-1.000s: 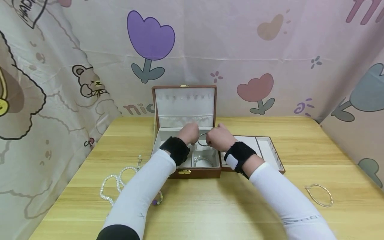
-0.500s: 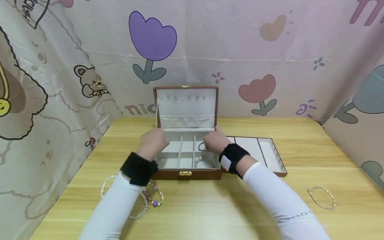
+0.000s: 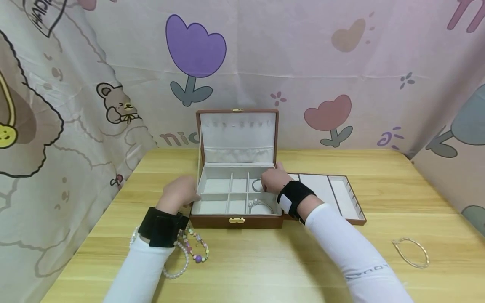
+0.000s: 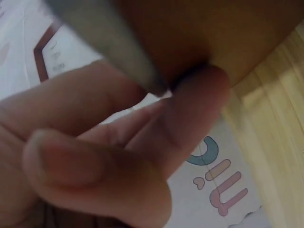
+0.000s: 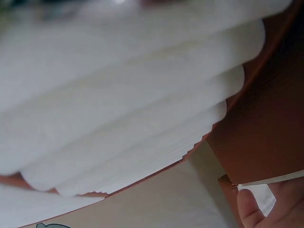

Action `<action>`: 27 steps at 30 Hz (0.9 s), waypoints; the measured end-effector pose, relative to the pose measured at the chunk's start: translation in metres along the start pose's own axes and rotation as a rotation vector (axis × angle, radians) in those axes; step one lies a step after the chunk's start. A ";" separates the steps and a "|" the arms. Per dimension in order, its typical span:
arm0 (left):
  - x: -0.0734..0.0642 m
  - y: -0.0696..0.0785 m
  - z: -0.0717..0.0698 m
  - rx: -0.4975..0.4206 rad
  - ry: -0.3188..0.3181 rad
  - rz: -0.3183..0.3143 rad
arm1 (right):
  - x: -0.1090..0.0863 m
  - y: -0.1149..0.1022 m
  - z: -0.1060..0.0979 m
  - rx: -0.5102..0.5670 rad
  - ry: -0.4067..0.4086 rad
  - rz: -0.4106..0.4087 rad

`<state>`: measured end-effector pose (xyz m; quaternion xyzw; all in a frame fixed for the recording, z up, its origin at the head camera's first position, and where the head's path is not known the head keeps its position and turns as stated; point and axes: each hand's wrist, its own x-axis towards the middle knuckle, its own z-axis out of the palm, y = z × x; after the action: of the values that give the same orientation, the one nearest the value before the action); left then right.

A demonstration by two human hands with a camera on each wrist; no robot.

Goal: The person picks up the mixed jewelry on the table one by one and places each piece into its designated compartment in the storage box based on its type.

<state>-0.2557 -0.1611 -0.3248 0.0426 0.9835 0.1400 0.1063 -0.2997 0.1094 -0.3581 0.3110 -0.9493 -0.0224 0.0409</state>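
A brown jewelry box [image 3: 217, 221] stands with its lid up, showing pale compartments. In the head view, my left hand [image 3: 179, 191] is at the box's left side. The left wrist view shows its fingers touching the brown outer wall, with the thumb apart. My right hand [image 3: 274, 180] bends over the back right compartment. Its fingers partly cover a silver bangle [image 3: 255, 184] there; whether they pinch it is hidden. Another bangle [image 3: 260, 202] with a pale bead lies in the front right compartment. The right wrist view shows the right hand [image 5: 266, 206] by a brown edge.
Against the box's right side lies a shallow divided tray [image 3: 341, 189]. A gold bangle [image 3: 411, 252] rests at the table's right. Near my left forearm are a pearl bracelet [image 3: 185, 263] and a colored bead bracelet [image 3: 198, 258]. A patterned cloth [image 3: 257, 50] hangs behind.
My left hand has left the silver bangle and moved left and toward me, to the box's side. The bangle sits lower, in the back right compartment. My right hand stays near it.
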 end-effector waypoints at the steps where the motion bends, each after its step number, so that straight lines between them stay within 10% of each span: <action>1: 0.000 -0.001 0.000 -0.002 -0.003 0.001 | -0.001 0.000 0.000 0.006 -0.001 0.003; 10: 0.000 -0.005 0.001 -0.055 -0.011 -0.016 | -0.004 0.002 -0.001 0.076 -0.033 0.006; 15: 0.000 -0.005 0.002 -0.059 -0.009 -0.019 | -0.024 0.010 -0.022 0.206 0.140 0.035; 21: 0.001 -0.003 0.005 -0.053 -0.015 0.009 | -0.098 0.046 -0.059 0.259 0.307 0.198; 27: 0.001 -0.007 0.002 -0.056 -0.027 0.022 | -0.184 0.095 -0.065 0.229 0.200 0.406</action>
<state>-0.2564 -0.1669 -0.3284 0.0523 0.9772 0.1679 0.1191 -0.2015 0.2935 -0.2985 0.1172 -0.9799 0.1247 0.1028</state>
